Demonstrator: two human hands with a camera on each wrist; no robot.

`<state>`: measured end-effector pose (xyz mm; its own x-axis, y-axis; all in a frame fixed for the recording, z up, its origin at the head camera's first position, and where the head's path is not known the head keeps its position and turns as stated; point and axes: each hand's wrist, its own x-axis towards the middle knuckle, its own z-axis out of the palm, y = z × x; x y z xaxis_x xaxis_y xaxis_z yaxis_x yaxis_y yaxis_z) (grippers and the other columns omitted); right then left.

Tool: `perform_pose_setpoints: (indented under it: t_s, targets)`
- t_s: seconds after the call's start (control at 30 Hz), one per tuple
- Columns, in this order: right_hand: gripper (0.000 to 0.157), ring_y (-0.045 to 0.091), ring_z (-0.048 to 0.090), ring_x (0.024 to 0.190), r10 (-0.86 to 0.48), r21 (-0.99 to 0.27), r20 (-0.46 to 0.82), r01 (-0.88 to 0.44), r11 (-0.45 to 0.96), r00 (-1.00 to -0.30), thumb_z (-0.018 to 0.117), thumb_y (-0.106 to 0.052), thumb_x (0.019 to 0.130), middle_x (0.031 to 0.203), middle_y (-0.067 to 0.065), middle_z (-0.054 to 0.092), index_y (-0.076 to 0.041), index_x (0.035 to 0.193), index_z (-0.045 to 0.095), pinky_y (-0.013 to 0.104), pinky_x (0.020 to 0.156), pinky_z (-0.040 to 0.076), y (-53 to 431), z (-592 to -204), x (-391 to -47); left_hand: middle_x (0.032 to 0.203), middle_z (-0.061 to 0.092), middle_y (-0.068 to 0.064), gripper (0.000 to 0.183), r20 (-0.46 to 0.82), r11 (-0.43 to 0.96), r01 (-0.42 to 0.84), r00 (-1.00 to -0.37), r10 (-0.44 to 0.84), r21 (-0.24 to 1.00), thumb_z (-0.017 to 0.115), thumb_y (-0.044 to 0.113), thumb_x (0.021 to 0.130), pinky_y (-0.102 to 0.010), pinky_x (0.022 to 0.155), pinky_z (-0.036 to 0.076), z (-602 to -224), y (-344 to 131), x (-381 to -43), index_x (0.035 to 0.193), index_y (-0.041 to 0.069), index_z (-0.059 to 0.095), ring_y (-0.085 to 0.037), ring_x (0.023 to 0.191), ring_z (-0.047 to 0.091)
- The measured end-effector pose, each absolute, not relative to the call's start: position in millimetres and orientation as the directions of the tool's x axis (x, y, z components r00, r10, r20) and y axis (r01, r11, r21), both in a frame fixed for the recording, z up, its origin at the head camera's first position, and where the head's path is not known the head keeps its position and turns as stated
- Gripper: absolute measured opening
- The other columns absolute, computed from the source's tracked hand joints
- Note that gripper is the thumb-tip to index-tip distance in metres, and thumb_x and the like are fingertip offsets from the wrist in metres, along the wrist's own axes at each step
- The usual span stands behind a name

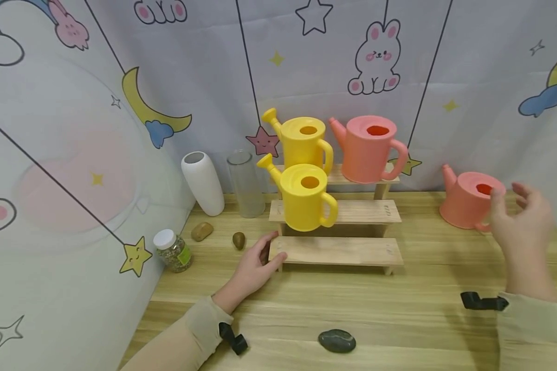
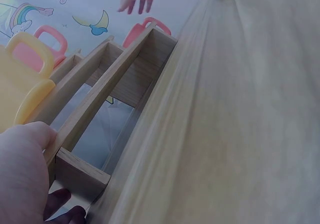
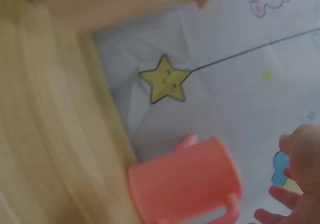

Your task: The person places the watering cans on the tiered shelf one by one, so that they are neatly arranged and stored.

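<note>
My left hand (image 1: 255, 263) grips the left end of the lowest step of a three-tier wooden stand (image 1: 336, 251). In the left wrist view, its thumb lies on the board and its fingers reach round the end. On the middle step stands a yellow watering can (image 1: 301, 198). The top step bears another yellow watering can (image 1: 301, 144) and a pink watering can (image 1: 364, 154). At the right, a second pink watering can (image 1: 466, 206) rests on the table. My right hand (image 1: 524, 219) hovers beside its handle with fingers spread, holding nothing; in the right wrist view a gap separates them.
Left of the stand are a white vase (image 1: 204, 185), a clear glass cylinder (image 1: 246, 185), a tan stone (image 1: 201, 231), a small brown stone (image 1: 239, 240) and a white-lidded jar (image 1: 174, 252). A dark stone (image 1: 337, 341) lies in front. Patterned cloth (image 1: 204, 77) hangs behind.
</note>
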<state>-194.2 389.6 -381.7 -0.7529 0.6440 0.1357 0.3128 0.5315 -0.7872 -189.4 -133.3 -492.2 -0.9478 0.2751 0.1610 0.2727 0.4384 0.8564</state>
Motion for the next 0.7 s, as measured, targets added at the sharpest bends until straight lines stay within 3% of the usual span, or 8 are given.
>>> perform_pose_setpoints:
  t_s: [0.1,0.3,0.57,0.7]
  targets:
    - [0.068,0.027,0.026,0.157,0.643,-0.783,0.126,0.323,0.532,-0.755,0.043,-0.052,0.102,0.171,-0.001,0.024,-0.028,0.163,0.025,0.055,0.125,0.032,396,-392,-197,0.158,0.048,0.000,0.064,0.152,0.438,0.263,-0.950,0.273,0.860,0.067,0.051,0.096,-0.044,0.118,0.043,-492,-134,-190,0.152,0.027,0.046,-0.021,0.149,0.042]
    - [0.074,0.031,0.024,0.158,0.627,-0.812,0.055,0.330,0.481,-0.777,0.044,-0.054,0.101,0.173,-0.001,0.017,-0.036,0.164,0.011,0.054,0.125,0.032,409,-413,-200,0.158,0.047,0.002,0.065,0.138,0.440,0.251,-0.952,0.273,0.863,0.067,0.052,0.096,-0.042,0.119,0.043,-493,-134,-190,0.152,0.028,0.046,-0.018,0.149,0.042]
    - [0.072,0.033,0.046,0.143,0.657,-0.828,0.056,0.333,0.451,-0.752,0.047,-0.052,0.101,0.168,0.003,0.029,-0.031,0.164,0.018,0.032,0.119,0.044,421,-458,-208,0.156,0.050,-0.001,0.065,0.175,0.439,0.286,-0.945,0.275,0.852,0.069,0.049,0.096,-0.045,0.117,0.045,-494,-134,-190,0.152,0.025,0.047,-0.021,0.147,0.045]
    - [0.070,0.019,0.047,0.142,0.672,-0.856,0.014,0.339,0.391,-0.741,0.049,-0.052,0.101,0.168,-0.001,0.031,-0.037,0.162,0.019,0.017,0.110,0.046,425,-465,-211,0.158,0.049,-0.001,0.064,0.178,0.434,0.287,-0.945,0.275,0.854,0.068,0.048,0.096,-0.045,0.117,0.044,-495,-134,-191,0.152,0.025,0.047,-0.022,0.149,0.043]
